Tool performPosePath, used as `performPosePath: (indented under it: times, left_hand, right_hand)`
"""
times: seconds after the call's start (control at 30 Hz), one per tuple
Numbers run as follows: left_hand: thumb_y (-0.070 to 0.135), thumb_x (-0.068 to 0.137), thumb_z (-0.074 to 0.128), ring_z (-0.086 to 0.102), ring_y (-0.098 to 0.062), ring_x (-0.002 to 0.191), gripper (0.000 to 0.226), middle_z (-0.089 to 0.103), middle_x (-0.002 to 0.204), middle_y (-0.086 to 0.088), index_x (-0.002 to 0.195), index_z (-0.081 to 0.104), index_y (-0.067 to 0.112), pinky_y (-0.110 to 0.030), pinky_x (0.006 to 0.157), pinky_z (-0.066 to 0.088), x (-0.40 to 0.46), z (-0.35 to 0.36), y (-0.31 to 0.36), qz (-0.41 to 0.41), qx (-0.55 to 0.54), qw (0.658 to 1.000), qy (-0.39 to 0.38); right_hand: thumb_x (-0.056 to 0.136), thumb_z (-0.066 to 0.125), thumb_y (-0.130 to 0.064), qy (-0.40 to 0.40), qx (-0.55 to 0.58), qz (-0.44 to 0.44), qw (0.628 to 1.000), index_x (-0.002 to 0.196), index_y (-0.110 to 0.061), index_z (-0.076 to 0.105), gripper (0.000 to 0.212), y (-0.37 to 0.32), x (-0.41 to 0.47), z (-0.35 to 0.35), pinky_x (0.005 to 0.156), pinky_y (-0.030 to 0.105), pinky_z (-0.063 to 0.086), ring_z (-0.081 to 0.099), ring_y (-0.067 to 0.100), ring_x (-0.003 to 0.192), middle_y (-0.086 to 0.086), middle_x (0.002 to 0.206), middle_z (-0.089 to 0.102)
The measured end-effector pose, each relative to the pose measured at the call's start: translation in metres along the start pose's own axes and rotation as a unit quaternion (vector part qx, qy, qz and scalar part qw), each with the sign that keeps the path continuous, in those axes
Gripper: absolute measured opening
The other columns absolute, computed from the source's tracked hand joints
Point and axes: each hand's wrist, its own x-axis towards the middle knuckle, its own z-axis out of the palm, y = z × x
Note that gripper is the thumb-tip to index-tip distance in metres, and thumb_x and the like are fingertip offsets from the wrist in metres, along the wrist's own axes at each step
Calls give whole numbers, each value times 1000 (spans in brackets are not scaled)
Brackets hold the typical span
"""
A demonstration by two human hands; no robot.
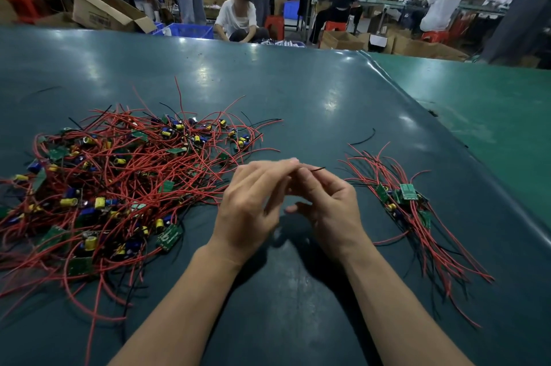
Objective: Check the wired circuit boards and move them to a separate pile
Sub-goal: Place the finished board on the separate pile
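A thin black wire [316,169] is being pinched between the fingers [293,161] of both hands. Light, limp leads are probably best gripped near the board. Unchecked boards [119,183] are being kept left, checked pile [408,201] right, on the bench [298,103].

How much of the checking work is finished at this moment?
Little. A small pile of boards lies on the right, seemingly checked. Both hands, left hand and right hand, pinch a thin black wire; any board there is hidden. The large tangled pile on the left remains.
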Motion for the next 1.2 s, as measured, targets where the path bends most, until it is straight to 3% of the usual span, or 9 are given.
performPosePath:
  times: [0.1, 0.2, 0.33, 0.5, 0.7, 0.83, 0.97, 1.1, 1.2]
  left_hand:
    - [11, 91, 66, 60, -18, 74, 11, 66, 82, -5, 87, 72, 3, -26, 72, 48, -2, 1, 4, -33, -30, 999, 23]
    - [39, 101, 49, 58, -6, 46, 44, 61, 51, 2, 74, 71, 11, -20, 52, 46, -5, 3, 7, -225, -113, 966, -58]
    - [59, 93, 33, 60, -2, 45, 64, 66, 51, 3, 68, 70, 13, -15, 58, 46, -4, 7, 3, -362, -95, 918, -131]
    - [31, 90, 60, 52, -12, 41, 20, 74, 78, -6, 93, 69, 14, -21, 40, 44, 6, 8, 6, -437, -342, 831, -21]
    - [13, 68, 74, 61, -13, 55, 25, 71, 77, -5, 91, 66, 7, -19, 54, 50, 12, 8, 4, -478, -497, 720, 74]
    - [11, 66, 74, 68, -15, 71, 28, 74, 86, -6, 93, 68, 9, -23, 66, 56, 8, 10, 2, -464, -504, 728, 36]
    - [16, 63, 79, 66, -24, 84, 30, 74, 92, -10, 92, 75, 16, -40, 83, 51, 4, 11, 3, -444, -485, 753, 11]
    - [13, 70, 75, 64, -17, 78, 31, 73, 91, -5, 100, 76, 20, -25, 73, 55, 3, 13, 2, -412, -487, 770, -22]
    - [19, 71, 75, 60, -15, 66, 22, 73, 83, -5, 92, 75, 13, -23, 66, 54, 4, 14, 2, -423, -467, 777, -7]
  right_hand:
    - [98, 51, -19, 87, 80, 0, 993, 92, -13, 70, 20, -8, 7, -9, 54, 24, 54, 72, 15, 72, 4, 77, 74]
    - [98, 50, -28, 118, 168, 25, 978, 90, -15, 70, 25, -20, 10, -20, 51, 19, 48, 69, 12, 69, 0, 76, 72]
    - [88, 55, -39, 69, 227, 54, 970, 70, -14, 75, 36, -22, 7, -17, 47, 17, 44, 56, 9, 55, 0, 64, 61]
    - [87, 54, -41, 19, 230, 73, 970, 63, -15, 70, 38, -21, 5, -14, 43, 18, 39, 47, 9, 47, -1, 56, 52]
    - [77, 62, -40, 30, 190, 67, 979, 87, -16, 75, 29, -19, 6, -15, 54, 18, 52, 63, 9, 62, -1, 74, 65]
    - [74, 68, -15, 13, 59, 34, 998, 94, -10, 74, 21, -4, 4, -3, 62, 23, 56, 67, 15, 65, 9, 82, 72]
    - [78, 68, -10, 64, 22, 6, 998, 84, -6, 73, 9, -3, 5, -3, 55, 21, 54, 64, 14, 56, 8, 71, 71]
    - [83, 66, -5, 91, 59, 56, 993, 78, -4, 69, 6, -5, 6, -3, 44, 19, 48, 56, 11, 43, 8, 59, 65]
    - [73, 70, -10, 59, 81, 62, 993, 80, -7, 71, 8, -8, 4, -4, 49, 18, 51, 62, 11, 50, 7, 66, 69]
